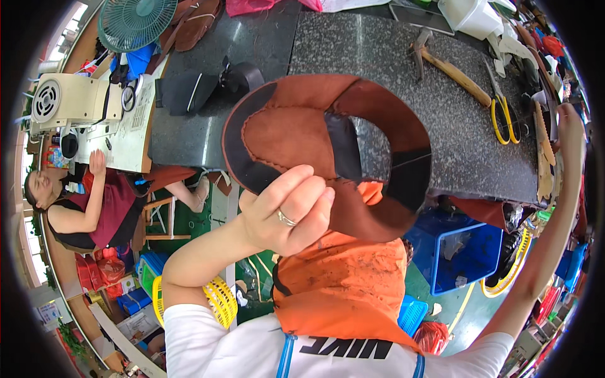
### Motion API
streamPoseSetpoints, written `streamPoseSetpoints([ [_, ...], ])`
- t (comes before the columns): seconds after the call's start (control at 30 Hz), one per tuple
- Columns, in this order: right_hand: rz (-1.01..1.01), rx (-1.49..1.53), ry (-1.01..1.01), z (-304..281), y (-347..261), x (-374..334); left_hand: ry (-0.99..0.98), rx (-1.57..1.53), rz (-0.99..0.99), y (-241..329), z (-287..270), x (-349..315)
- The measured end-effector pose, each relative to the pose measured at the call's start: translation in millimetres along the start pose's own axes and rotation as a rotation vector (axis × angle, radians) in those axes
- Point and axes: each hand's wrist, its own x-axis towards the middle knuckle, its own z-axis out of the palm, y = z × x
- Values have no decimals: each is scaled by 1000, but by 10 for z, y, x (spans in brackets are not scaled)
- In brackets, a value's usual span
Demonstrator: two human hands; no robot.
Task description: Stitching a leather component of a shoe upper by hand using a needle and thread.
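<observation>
Leather piece: brown and black stitched leather (287, 135), by its look a shoe upper, was held up above the near edge of the dark stone surface (252, 41), in front of the person's body
Direction: its long axis ran roughly left to right, dipping slightly toward the right; the rounded, closed end pointed to the person's left, and the open loop lay to the right
Left hand: this hand (287, 211) had its fingers clamped on the lower edge of the piece, below the rounded part
Right hand: the right arm stretched far out to the right, and its hand (569, 116) showed small at the rim of the view; whether its fingers were apart or together could not be told
Step in hand: judging by the pose, the piece was being held for handling or a look-over while the other arm reached aside; the next move seemed to call for a steady pinch that left the soft loop unbent
Tools on the surface: a hammer (457, 75) with a wooden handle and yellow-handled scissors (502, 116) lay to the right, apart from the piece
Leftward: black pieces (189, 93) lay near a cream sewing machine (79, 97), with a seated co-worker (116, 211) beside it
</observation>
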Motion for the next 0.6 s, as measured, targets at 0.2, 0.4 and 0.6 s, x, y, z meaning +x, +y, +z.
streamPoseSetpoints([
  [0.2, -831, 846, -264, 188, -1476, -2103, -72, -1, 88, -55, 17, -220],
  [0.4, -1252, 983, -203, 621, -1877, -2336, -136, 13, 172, -112, -11, -179],
  [0.6, -1347, 984, -243, 657, -1956, -2366, -100, 35, 227, -139, -25, -160],
])
